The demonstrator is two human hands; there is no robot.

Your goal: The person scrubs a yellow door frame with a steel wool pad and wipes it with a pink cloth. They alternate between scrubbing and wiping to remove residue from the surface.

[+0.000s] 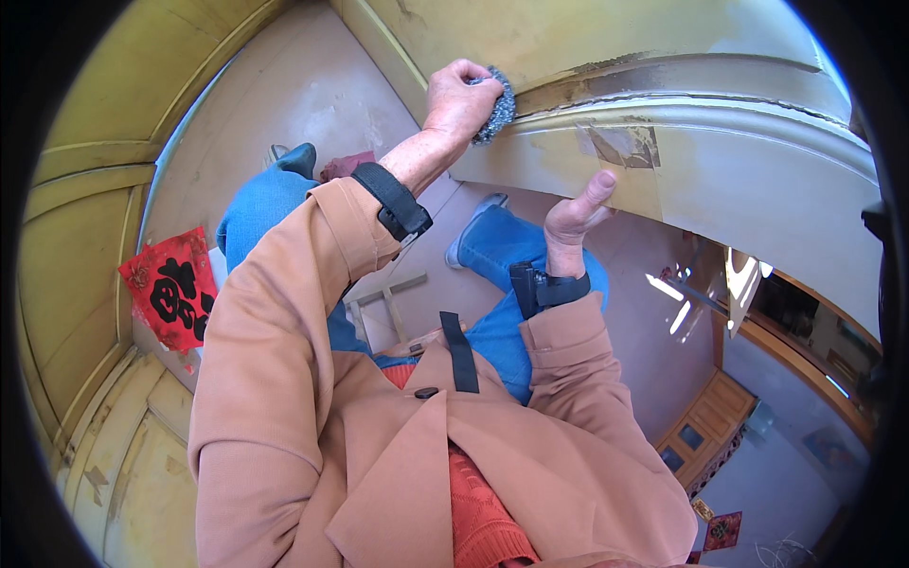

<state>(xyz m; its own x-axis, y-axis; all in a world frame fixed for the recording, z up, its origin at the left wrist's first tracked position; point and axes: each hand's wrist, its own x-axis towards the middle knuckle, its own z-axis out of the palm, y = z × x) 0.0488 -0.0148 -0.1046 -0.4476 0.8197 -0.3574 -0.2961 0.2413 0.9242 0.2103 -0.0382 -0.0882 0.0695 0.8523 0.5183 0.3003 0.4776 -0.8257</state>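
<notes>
My left hand (461, 99) grips a grey metal scouring pad (499, 106). The pad touches the moulding of a yellow-painted panelled door (561, 153), beside a dark, worn groove (603, 85). My right hand (579, 213) is at the door's near edge, thumb extended in front of it. Its other fingers are mostly hidden, so their grip cannot be made out. Just above that thumb, a torn patch of old tape or paper (625, 145) clings to the door. Both wrists wear black straps.
Yellow panelling (92, 234) stands on the left, near a red paper with black brush writing (174, 287). On the floor (284, 92) lie a pink cloth (346, 165) and a wooden frame-like piece (389, 298) between my legs. A wooden cabinet (710, 419) stands at lower right.
</notes>
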